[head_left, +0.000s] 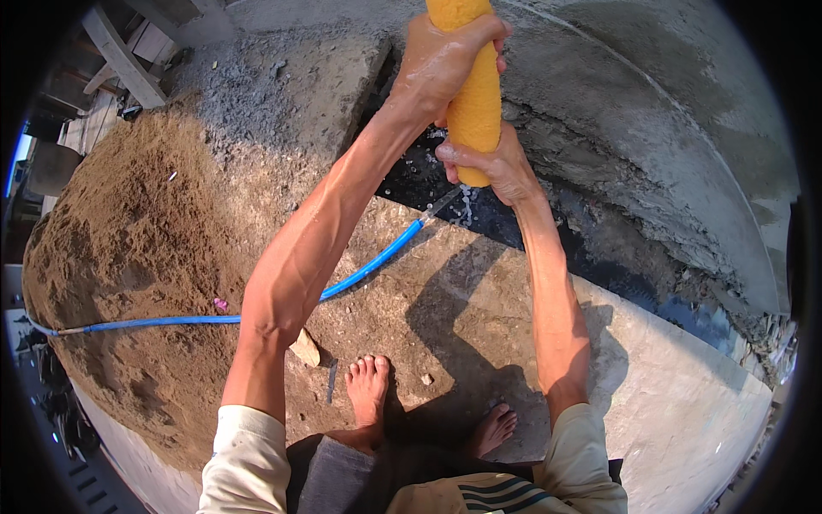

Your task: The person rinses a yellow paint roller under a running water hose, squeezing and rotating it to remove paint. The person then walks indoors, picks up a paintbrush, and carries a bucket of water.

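Sunlit concrete slab [479,291] beside a sand heap [128,257] — above its edge, yellow sponge roll [475,94], upright, water dripping. Left hand [445,60] wrapped tight near top, right hand [492,163] clenched at bottom. Blue hose [257,313] trailing across slab — bare feet below.

The one view looks down from the person's head, close over the slab [479,317] they stand on. It faces forward past the slab's far edge.
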